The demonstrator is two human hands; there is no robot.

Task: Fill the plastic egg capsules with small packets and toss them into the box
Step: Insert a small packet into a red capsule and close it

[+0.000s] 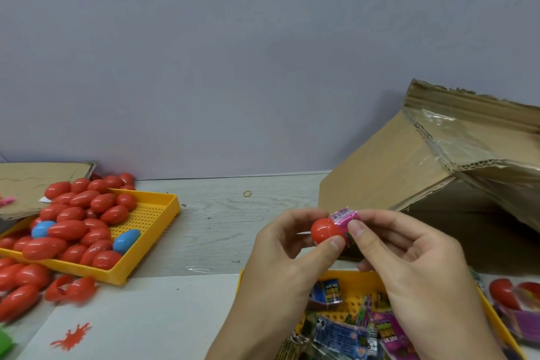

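Observation:
My left hand (287, 245) grips a red egg capsule half (323, 230) between thumb and fingers above the table. My right hand (409, 254) pinches a small pink packet (342, 217) that sticks partly out of that half. The open cardboard box (415, 172) lies tipped right behind my hands, its dark opening facing right. Beneath my hands a yellow tray (359, 275) holds several small printed packets (347, 333). A second yellow tray (152, 222) at the left is heaped with red egg capsules (76, 231) and two blue ones (127, 240).
More red capsules and open halves (70, 289) lie on the table left of the tray. Flat cardboard (43, 181) sits at the far left. A rubber band (247, 193) lies on the wood table. Red capsules and purple packets (514, 301) lie at the right edge.

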